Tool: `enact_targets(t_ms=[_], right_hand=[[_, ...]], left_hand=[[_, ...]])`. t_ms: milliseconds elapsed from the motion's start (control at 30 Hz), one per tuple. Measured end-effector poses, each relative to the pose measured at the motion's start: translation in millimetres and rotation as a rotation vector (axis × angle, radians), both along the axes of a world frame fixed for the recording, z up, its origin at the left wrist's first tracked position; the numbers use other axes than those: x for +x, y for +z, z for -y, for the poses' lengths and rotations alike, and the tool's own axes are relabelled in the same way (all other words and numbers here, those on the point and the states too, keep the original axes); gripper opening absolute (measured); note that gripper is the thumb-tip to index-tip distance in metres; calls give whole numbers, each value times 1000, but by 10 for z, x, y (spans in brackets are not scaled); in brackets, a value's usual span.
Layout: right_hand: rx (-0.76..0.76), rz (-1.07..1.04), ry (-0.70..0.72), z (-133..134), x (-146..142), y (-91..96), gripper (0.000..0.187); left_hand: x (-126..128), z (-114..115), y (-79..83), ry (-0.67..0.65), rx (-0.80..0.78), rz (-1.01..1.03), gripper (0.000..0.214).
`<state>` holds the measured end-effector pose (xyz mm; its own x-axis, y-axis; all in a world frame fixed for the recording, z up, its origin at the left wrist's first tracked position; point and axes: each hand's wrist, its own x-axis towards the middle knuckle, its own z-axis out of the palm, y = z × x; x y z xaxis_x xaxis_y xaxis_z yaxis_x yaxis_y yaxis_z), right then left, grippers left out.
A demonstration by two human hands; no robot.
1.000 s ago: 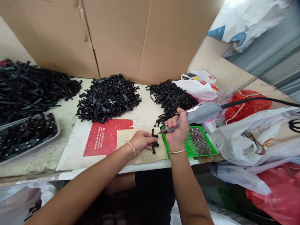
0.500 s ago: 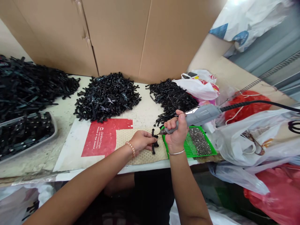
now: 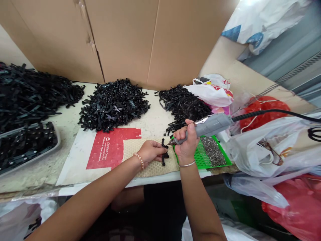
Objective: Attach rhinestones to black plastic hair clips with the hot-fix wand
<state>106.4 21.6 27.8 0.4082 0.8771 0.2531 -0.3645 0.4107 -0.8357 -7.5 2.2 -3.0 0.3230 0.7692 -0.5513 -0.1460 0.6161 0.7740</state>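
My left hand [image 3: 149, 152] pinches a small black plastic part [image 3: 164, 153] flat against a beige honeycomb mat [image 3: 150, 167] near the table's front edge. My right hand [image 3: 187, 142] is wrapped round a grey electric screwdriver [image 3: 209, 126] with a black cable, held almost level. Its tip touches the upper end of the black part. Just right of my right hand lies a green tray [image 3: 198, 157] with a heap of small metal screws [image 3: 213, 152].
Piles of black parts [image 3: 114, 103] lie across the back of the table, one at far left [image 3: 30, 93], one behind the tray [image 3: 183, 103]. A clear tray of parts [image 3: 25, 144] sits left. Cardboard walls stand behind. Plastic bags [image 3: 271, 147] crowd the right side.
The screwdriver has dropped slightly and its tip has come onto the black part. My left hand keeps the part in the same spot.
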Motion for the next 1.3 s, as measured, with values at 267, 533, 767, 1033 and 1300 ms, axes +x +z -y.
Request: enact_targets(t_ms=[267,533,767,1033,1300], right_hand=[[-16,62,-1,9,-52,10,39],[-19,89,164,-16,-75,34,33],[-98,169,316,-111,-118,33,38],[-7,161,100,69,184,202,37],[-20,161,-399,140,1105,-59,37]], left_hand=[[-2,-6,9,-1,-3,8,17],[-5,-48,-13,5,-49,-8,21],[-8,-46,-5,22,-57,-1,19],[-12,-22,50,28,-62,-21,13],[-20,-20,82,13,-73,-67,14]])
